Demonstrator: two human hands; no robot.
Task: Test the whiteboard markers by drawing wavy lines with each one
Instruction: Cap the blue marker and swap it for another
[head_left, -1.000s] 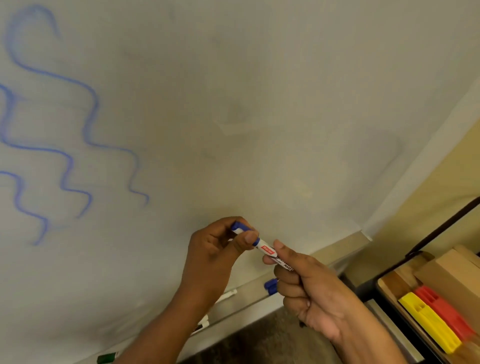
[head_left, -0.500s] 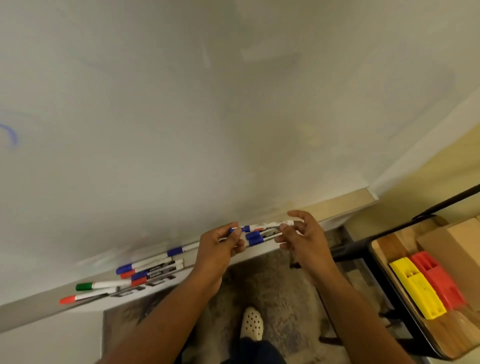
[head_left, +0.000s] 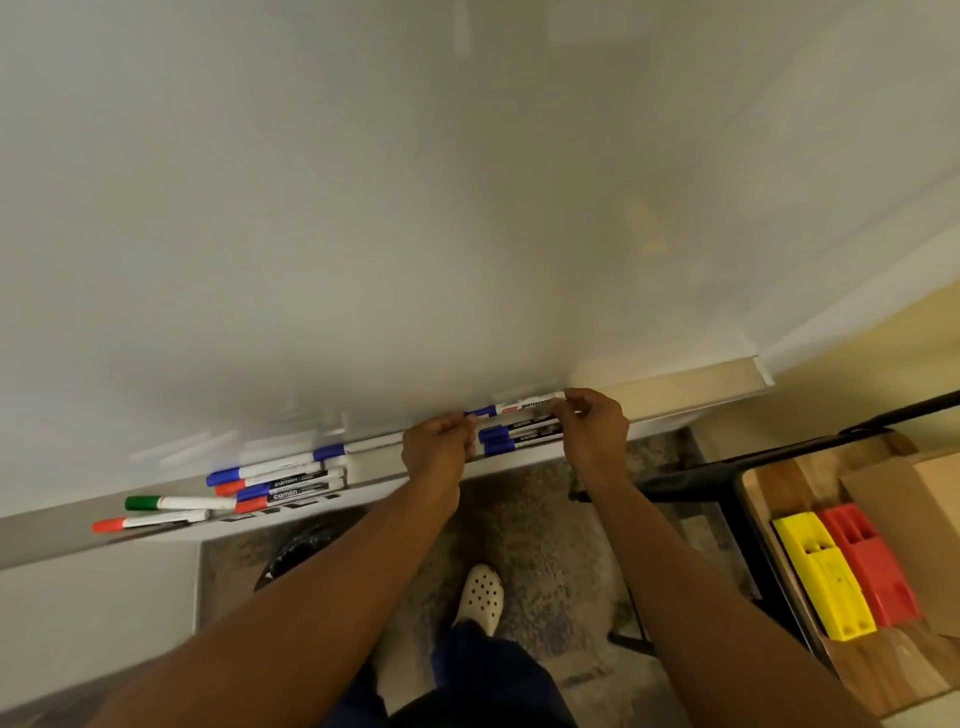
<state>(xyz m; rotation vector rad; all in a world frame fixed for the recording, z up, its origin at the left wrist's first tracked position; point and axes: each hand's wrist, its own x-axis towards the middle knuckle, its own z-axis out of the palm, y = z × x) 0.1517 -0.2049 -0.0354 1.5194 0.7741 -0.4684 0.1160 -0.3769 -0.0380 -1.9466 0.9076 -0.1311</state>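
A broad, smooth white whiteboard (head_left: 415, 208) fills the upper part of the head view, bordered below by a long pale metal marker ledge (head_left: 374, 462) and at the right by a cream-painted wall (head_left: 857, 374). A mottled grey carpet (head_left: 545, 530) is seen under the ledge, with a white perforated clog (head_left: 480, 592) on it. A slim white whiteboard marker with a blue cap (head_left: 514, 408) is held level just above the ledge: its capped end is pinched by the curled fingers of the left hand (head_left: 439, 449), its other end by the fingertips of the right hand (head_left: 592, 428). Two blue-capped black-labelled markers (head_left: 519, 434) lie on the ledge between the hands. Further left, a cluster of blue- and red-capped markers (head_left: 280, 480), a green-capped marker (head_left: 176, 502) and a red-capped marker (head_left: 148, 521) rest on the ledge. At the right, a yellow plastic block (head_left: 826, 577) and a red plastic block (head_left: 872, 561) lie side by side on a wooden tabletop (head_left: 779, 478).
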